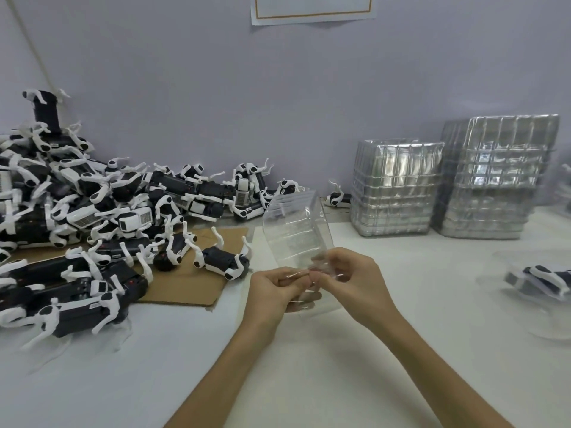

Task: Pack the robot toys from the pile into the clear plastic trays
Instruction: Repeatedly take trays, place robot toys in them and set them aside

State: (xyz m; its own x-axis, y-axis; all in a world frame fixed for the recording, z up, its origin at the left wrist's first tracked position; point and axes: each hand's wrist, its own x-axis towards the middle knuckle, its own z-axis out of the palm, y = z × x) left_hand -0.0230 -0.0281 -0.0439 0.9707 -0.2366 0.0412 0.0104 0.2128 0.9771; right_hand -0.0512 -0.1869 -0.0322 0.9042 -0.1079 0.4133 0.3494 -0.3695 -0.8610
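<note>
A white table (401, 350) fills the lower frame and meets a pale lilac wall (216, 88). A sheet of paper (312, 7) with an orange border hangs at the top centre.

At mid-frame both hands are clenched on one empty clear tray (293, 230). The left hand (272, 291) pinches its near edge with curled fingers, and the right hand (352, 279) pinches the same edge just beside it, the fingertips almost touching. The tray is lifted off the table and tilts away toward the wall.

The pile of robot toys (92, 211), black and white with white legs, heaps up at the left against the wall and spills onto a sheet of brown cardboard (191, 282). A lone toy (338, 197) lies near the wall behind the tray. Two stacks of clear trays (395, 186) stand at the right, the farther stack (494, 177) taller. At the right edge a packed toy (543, 282) lies in a tray, blurred.
</note>
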